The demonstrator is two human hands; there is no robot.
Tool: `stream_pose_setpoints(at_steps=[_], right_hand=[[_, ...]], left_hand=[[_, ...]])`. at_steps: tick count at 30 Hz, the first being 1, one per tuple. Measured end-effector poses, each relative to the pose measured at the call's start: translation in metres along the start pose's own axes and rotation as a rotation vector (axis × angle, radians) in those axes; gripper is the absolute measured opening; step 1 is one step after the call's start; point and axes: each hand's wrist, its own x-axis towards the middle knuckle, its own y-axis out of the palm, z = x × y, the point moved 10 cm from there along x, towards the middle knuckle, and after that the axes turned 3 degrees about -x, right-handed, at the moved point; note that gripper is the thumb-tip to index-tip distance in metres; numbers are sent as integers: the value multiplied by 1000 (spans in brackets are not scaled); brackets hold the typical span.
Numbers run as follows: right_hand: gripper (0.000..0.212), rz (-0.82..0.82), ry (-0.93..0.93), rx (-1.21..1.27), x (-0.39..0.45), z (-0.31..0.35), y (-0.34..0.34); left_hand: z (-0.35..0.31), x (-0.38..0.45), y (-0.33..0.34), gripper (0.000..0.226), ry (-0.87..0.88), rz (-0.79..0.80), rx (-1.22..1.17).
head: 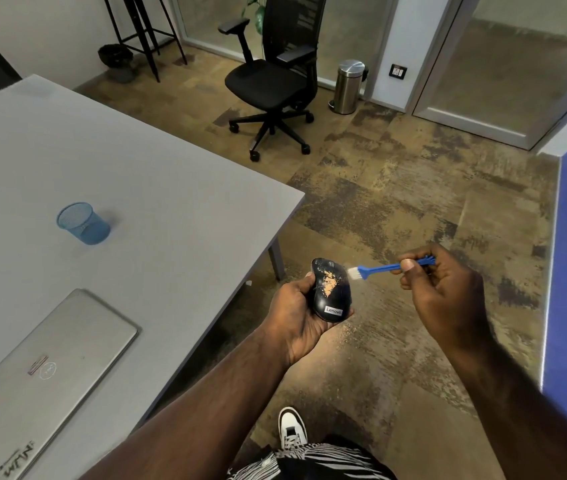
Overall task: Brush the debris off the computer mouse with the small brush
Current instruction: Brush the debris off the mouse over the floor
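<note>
Mid-clean: left hand (296, 313) grips computer mouse (331, 289) (orange debris (331, 282) remaining); right hand (445, 285) pinches small brush (384, 268), bristles at edge; next sweep inward.

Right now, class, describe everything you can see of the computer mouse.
The computer mouse is black and glossy, plastic by its look, with a small Lenovo label near its rear end. A patch of tan debris sits on its back. The left hand cradles it in mid-air beyond the table edge, and the brush bristles meet its right side.

Head-worn view, angled down, close over table edge (289, 202)
</note>
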Motion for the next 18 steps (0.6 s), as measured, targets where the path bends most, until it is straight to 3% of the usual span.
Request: stream_pose_setpoints(at_steps=[4, 7, 11, 14, 18], right_hand=[[12, 114, -42, 128, -10, 13, 15], [22, 34, 12, 18, -5, 3, 11], [18, -35, 86, -49, 2, -12, 1], [26, -7, 47, 44, 0, -8, 4], [18, 3, 63, -74, 2, -11, 7]], left_hand=[[-2, 0, 4, 39, 11, 10, -27], [0, -1, 6, 38, 3, 28, -25], [2, -3, 4, 36, -8, 39, -6], [1, -1, 3, 38, -2, 39, -6], [1, -2, 2, 38, -5, 41, -9]])
